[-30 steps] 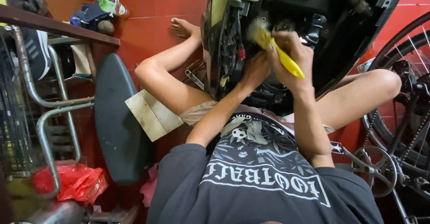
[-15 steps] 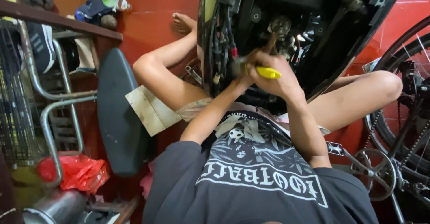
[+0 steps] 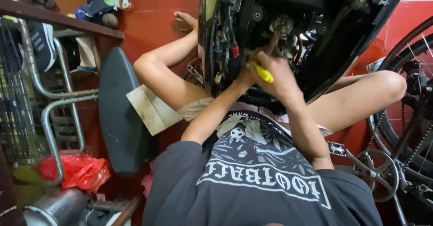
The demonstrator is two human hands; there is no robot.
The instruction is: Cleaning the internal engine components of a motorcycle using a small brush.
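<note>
The right hand (image 3: 277, 74) is clenched around a yellow-handled tool (image 3: 263, 72) whose long axis points up and away into the open scooter body (image 3: 252, 32). The left hand (image 3: 246, 74) sits just beside it, touching the wiring; I cannot tell its grip. Left of the scooter lies a black seat (image 3: 119, 117) on the red floor (image 3: 153, 27).

Right hand (image 3: 278, 74) grips yellow-handled tool (image 3: 263, 73) inside scooter (image 3: 288, 23).
</note>
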